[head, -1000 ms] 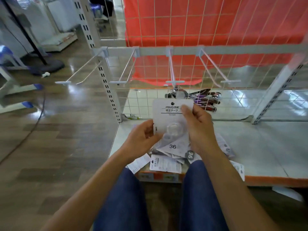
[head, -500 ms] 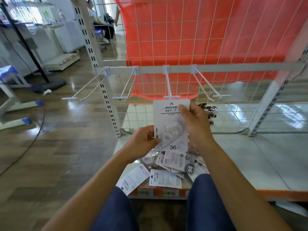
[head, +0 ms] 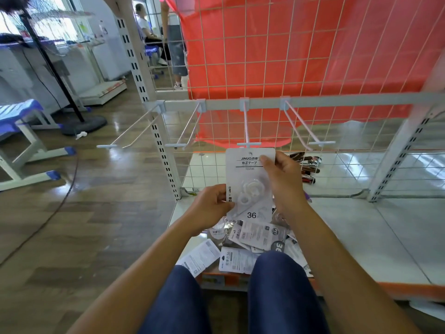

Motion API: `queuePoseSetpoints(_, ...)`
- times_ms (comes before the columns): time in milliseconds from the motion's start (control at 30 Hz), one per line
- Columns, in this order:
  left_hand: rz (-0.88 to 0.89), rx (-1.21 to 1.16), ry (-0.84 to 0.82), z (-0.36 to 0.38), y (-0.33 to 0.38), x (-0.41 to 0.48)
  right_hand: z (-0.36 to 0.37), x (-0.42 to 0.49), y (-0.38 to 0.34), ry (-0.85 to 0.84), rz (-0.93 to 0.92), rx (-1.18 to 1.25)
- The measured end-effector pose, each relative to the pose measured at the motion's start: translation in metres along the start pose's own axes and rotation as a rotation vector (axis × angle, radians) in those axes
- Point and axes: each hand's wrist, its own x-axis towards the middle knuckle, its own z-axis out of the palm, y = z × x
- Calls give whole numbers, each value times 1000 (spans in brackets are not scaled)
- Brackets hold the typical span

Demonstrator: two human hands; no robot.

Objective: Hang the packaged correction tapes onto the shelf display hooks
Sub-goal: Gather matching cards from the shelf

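Both my hands hold one packaged correction tape (head: pixel 250 174) upright, its punched top edge just under the tip of a display hook (head: pixel 248 143). My left hand (head: pixel 212 206) pinches the lower left edge; my right hand (head: pixel 281 179) grips the upper right. There is open air either side, and the neighbouring hooks are well apart. The white card reads "JINUO" and "36" — a clear blister shows a white dispenser. More packs (head: pixel 255 239) lie heaped on the shelf (head: pixel 361 237) below.

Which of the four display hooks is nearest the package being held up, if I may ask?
The third hook from the left: its tip sits just above the held package; the others are off sideways.
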Motion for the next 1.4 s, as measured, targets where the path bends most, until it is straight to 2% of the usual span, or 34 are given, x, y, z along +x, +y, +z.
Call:
queuePoseSetpoints(467,-2,-20,47,3,-4,14,3,13,1,-17,-28,-49)
queuePoseSetpoints(867,-36,102,49,2,-19,44,4,45,27,-9,-51,-120)
queuePoseSetpoints(1133,-48,190,61,-4,-31,97,7,93,43,-7,-131,-214)
queuePoseSetpoints(1267,-46,260,97,-6,-28,128,10,126,49,-10,-237,-300)
queuePoseSetpoints(1400,-50,184,151,-3,-27,162,14,163,58,10,-300,-374)
